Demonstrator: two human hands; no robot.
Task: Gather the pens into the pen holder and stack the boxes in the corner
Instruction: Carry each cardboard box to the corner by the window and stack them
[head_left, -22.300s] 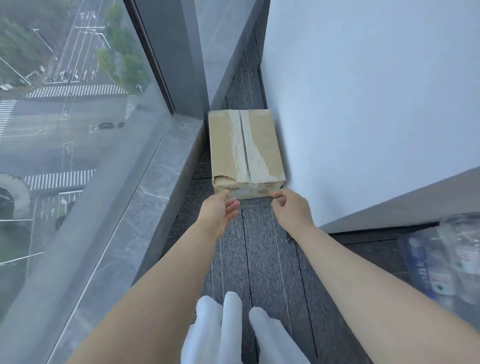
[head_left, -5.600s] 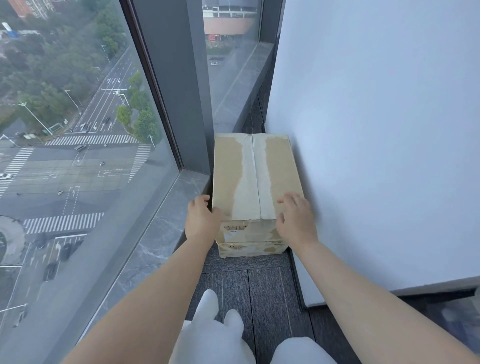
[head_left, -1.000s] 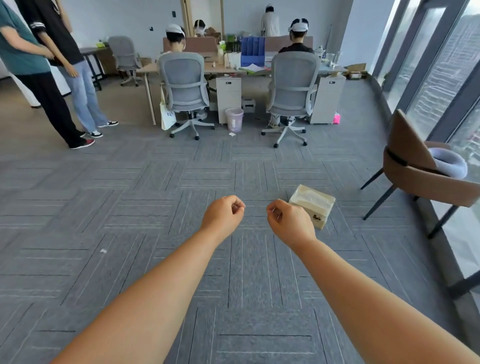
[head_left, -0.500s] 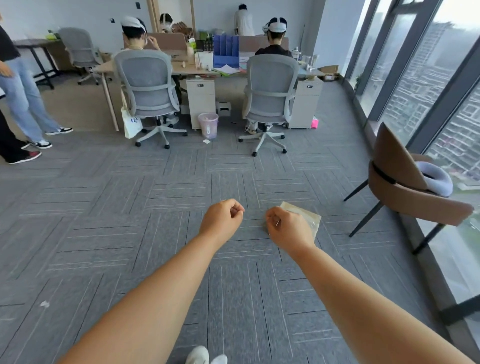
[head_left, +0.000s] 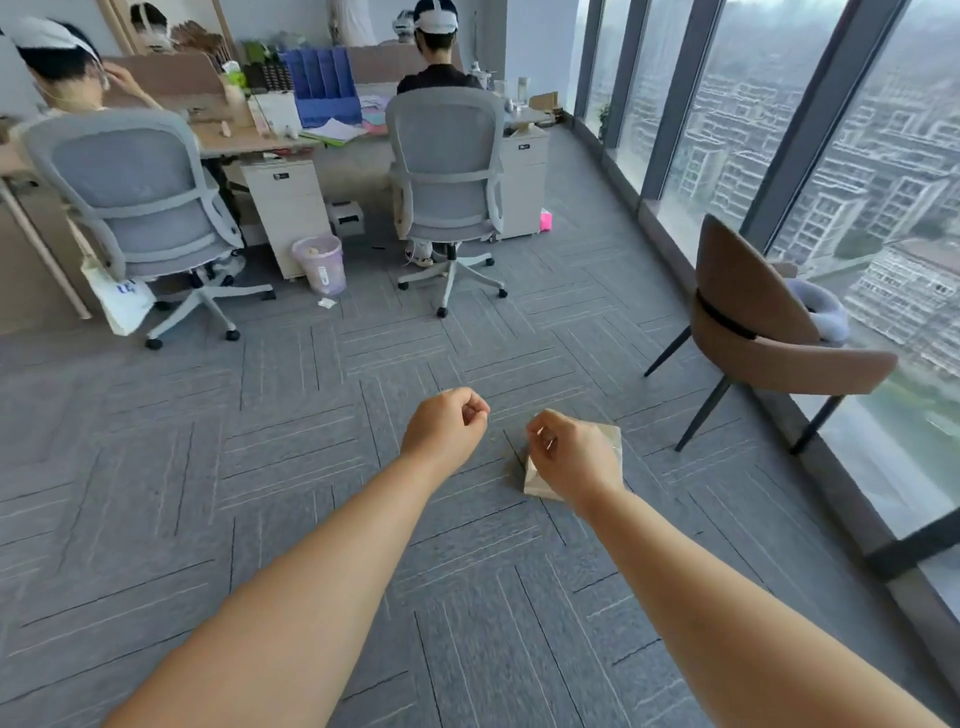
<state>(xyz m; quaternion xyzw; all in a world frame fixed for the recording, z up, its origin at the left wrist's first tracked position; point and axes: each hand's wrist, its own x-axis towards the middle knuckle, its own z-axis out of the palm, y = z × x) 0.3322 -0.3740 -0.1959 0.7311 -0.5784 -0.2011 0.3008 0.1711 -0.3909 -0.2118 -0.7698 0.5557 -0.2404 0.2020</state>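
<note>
**Box on floor, both fists empty**

Small tan box (head_left: 609, 441) lies on the grey carpet floor (head_left: 291, 467), partly hidden behind my right hand (head_left: 571, 457). Left hand (head_left: 445, 431) is just beside the right. Both arms stretched forward, fingers curled into fists, holding nothing.

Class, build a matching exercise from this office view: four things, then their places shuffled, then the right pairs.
1 small beige cardboard box
2 brown shell chair
3 pale purple plastic waste bin
4 blue plastic file organiser

A on the wooden desk
B beside the window
C on the grey carpet, partly behind the right hand
D next to the white drawer unit

Pairs: 1-C, 2-B, 3-D, 4-A
</note>
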